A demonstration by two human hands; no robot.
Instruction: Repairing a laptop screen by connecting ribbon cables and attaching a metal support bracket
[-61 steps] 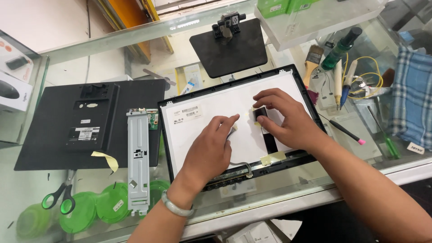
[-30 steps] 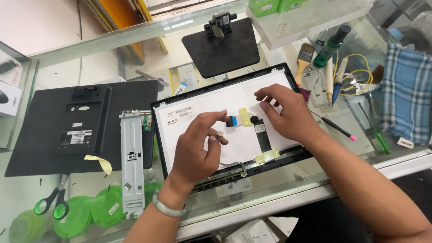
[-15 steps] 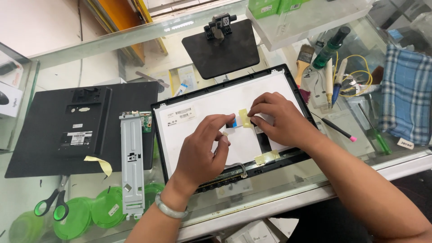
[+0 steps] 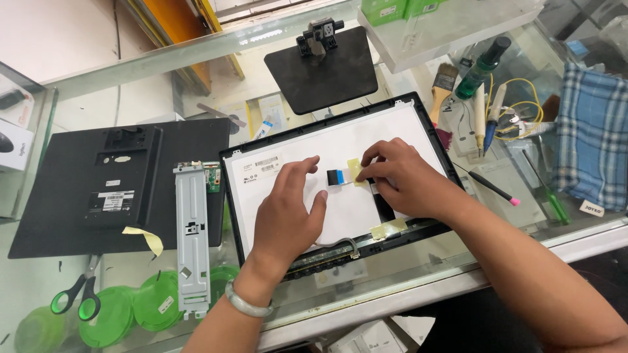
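Note:
A display panel [image 4: 418, 117] in a black frame lies face down on the glass counter, white back up. My left hand [image 4: 288, 209] rests flat on the panel's middle, fingers spread. My right hand [image 4: 405, 180] pinches a yellow tape tab [image 4: 354, 171] at the end of a flat ribbon cable with a blue tip [image 4: 339, 176]. Another strip of yellow tape [image 4: 387, 229] sticks near the panel's lower edge.
A black monitor back cover [image 4: 65, 196] and a grey metal bracket [image 4: 193, 242] lie to the left. The black monitor stand [image 4: 324, 68] sits behind the panel. Scissors [image 4: 75, 297], a brush [image 4: 443, 85], pens, a bottle and a checked cloth [image 4: 592, 131] crowd the sides.
My right hand moved left from the black cable strip to the blue-tipped ribbon end and took hold of its yellow tape. My left hand shifted slightly and stays on the panel.

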